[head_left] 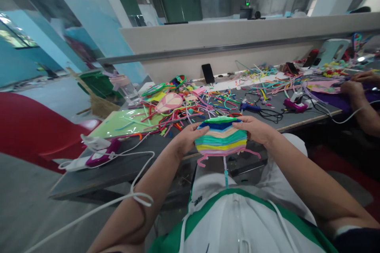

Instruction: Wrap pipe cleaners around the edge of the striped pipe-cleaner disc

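Note:
Between my two hands is a striped pipe-cleaner craft (221, 136), banded in green, dark blue, peach, teal, yellow and pink. Pink strands curl out at its lower corners, and a pink and teal strand hangs from the middle of its bottom edge. My left hand (190, 136) pinches the upper left side, thumb on the near face. On the upper right side, my right hand (257, 129) grips in the same way. The fingers behind the craft are partly hidden. It is held over my lap at the table's front edge.
Loose pipe cleaners (208, 101) cover the grey table (118, 174). A blue glue gun (249, 107) lies beyond my right hand. Also there are a phone (208, 73), a clear bottle (126, 89) and a power strip (102, 153) with a trailing white cable. A co-worker's hands (356, 87) are at right.

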`<state>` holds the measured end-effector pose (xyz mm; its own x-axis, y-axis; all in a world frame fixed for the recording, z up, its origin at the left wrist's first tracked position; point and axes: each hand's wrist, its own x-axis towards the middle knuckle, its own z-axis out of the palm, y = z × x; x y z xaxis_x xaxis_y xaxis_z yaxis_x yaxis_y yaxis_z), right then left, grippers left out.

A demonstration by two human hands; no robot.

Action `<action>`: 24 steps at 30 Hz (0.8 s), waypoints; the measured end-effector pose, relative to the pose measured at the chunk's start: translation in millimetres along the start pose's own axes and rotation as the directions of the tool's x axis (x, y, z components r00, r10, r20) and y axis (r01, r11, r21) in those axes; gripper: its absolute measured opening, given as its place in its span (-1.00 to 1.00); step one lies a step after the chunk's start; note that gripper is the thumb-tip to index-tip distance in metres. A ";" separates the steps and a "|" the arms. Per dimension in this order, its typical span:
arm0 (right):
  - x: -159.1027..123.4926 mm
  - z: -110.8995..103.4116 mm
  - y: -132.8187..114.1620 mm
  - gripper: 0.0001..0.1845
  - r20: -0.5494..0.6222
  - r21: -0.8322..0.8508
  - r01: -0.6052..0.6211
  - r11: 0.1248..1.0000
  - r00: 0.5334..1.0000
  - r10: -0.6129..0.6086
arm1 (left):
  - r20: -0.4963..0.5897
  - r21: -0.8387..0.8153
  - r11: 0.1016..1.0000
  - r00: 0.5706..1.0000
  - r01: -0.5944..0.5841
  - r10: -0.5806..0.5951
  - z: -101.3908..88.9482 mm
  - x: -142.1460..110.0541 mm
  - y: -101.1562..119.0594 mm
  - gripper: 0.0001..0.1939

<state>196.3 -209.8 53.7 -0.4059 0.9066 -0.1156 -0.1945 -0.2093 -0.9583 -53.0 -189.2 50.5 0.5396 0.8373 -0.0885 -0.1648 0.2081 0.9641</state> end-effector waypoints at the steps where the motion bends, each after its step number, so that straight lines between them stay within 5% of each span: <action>1: 1.2 1.2 0.9 -0.65 0.015 -0.009 -0.009 1.000 1.000 0.009 | -0.019 -0.002 1.000 1.000 -0.015 0.015 0.6 0.4 2.0 -0.56; 14: 18.8 19.2 14.4 -0.73 -0.076 0.087 -0.055 0.995 0.995 0.062 | -0.179 0.087 0.987 0.972 -0.138 0.152 1.6 7.1 -14.8 -0.53; 24: 12.4 9.4 5.1 -0.75 -0.092 0.088 -0.050 0.995 0.994 0.058 | -0.022 -0.067 0.997 0.999 0.029 -0.030 -7.2 -11.0 -27.2 -0.45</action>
<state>181.9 -203.1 49.9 -0.3328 0.9227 -0.1945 -0.2518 -0.2857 -0.9246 -60.4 -200.5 23.5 0.5257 0.8417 -0.1231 -0.2047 0.2656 0.9421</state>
